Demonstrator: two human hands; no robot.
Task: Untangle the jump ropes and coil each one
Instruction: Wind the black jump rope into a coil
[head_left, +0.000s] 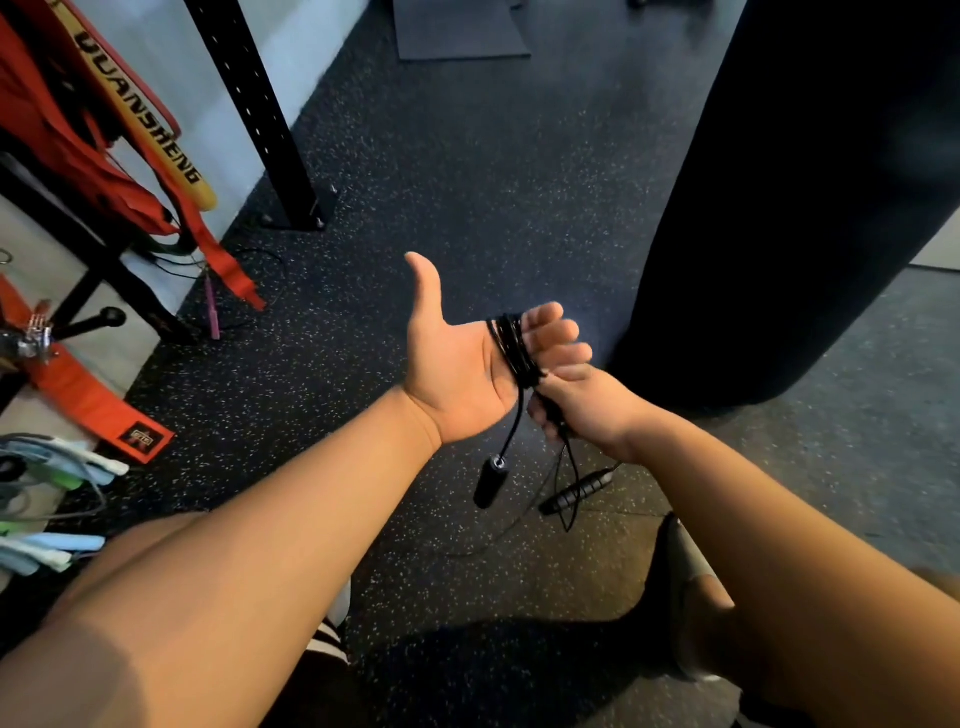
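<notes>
A black jump rope (511, 345) is wound in several loops around the fingers of my left hand (462, 364), which is held palm up with the thumb stuck out. One black handle (488, 483) dangles from the coil below that palm. My right hand (582, 405) sits just under the left fingers and grips the loose strand coming off the coil. The thin cord runs on downward to the second black handle (576, 491), low near the speckled floor; whether it touches the floor I cannot tell.
A large black punching bag (779, 182) stands close on the right. A black rack post (260, 104) with orange bands (78, 130) is at the left. Light blue and green rope handles (57, 467) lie at the left edge. My shoe (685, 597) is below.
</notes>
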